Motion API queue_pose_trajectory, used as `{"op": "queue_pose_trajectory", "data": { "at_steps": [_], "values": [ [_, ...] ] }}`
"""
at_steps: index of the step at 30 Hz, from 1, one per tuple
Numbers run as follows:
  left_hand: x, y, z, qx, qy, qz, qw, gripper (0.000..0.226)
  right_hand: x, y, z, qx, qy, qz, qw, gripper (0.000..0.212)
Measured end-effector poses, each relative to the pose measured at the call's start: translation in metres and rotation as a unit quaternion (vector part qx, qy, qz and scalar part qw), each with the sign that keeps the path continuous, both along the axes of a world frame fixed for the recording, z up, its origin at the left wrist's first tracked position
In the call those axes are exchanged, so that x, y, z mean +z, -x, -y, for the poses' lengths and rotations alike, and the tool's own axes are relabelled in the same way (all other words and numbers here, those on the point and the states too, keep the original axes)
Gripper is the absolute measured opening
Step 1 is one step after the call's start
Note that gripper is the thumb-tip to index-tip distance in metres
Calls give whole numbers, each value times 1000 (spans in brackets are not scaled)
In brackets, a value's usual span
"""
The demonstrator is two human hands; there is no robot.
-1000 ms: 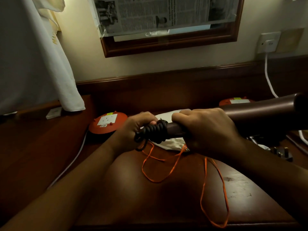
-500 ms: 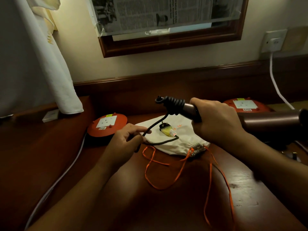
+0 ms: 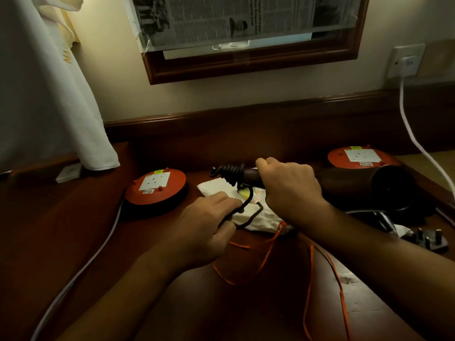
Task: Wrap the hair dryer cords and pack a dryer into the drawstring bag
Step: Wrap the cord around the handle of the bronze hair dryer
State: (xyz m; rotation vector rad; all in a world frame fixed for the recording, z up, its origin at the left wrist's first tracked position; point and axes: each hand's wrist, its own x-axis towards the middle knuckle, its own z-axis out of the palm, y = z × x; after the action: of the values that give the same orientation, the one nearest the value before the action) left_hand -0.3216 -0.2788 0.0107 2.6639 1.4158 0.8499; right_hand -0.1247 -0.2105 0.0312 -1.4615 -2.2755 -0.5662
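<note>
My right hand [image 3: 290, 185] grips the handle of a dark brown hair dryer [image 3: 364, 185], held level above the desk with its barrel pointing right. Black cord [image 3: 229, 172] is coiled around the handle's left end. From the coil a loose length of cord [image 3: 248, 205] drops down and left into my left hand [image 3: 209, 222], which pinches it. Under both hands lies a white drawstring bag [image 3: 256, 217] with long orange strings [image 3: 310, 279] trailing toward me.
Two round orange socket units [image 3: 157, 188] [image 3: 354, 158] sit on the wooden desk [image 3: 73, 230]. A black plug [image 3: 428, 242] and part of another dryer [image 3: 384, 220] lie at the right. White cables run at left and from the wall socket [image 3: 406, 61]. A white cloth [image 3: 49, 94] hangs at left.
My left hand left the coil on the handle and drew a free length of cord down and left. The dryer rose and shifted right.
</note>
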Motion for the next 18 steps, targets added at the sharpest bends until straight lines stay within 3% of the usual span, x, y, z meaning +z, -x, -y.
{"op": "queue_pose_trajectory", "data": {
  "at_steps": [3,8,11,14,18],
  "values": [
    [18,16,-9,-26,-17,-42,999,39,-7,5,-2,2,1,50,999,31],
    [50,38,-43,-47,-133,-147,979,27,-11,9,-2,33,-37,140,989,26],
    [58,42,-64,-65,-175,-201,962,21,-7,9,-3,70,-56,147,985,36],
    [62,42,-77,-84,-202,-215,952,23,-1,0,-6,90,-71,147,982,31],
    [69,42,-81,-89,-194,-227,950,30,0,-12,-14,102,-85,149,980,59]
  ]
}}
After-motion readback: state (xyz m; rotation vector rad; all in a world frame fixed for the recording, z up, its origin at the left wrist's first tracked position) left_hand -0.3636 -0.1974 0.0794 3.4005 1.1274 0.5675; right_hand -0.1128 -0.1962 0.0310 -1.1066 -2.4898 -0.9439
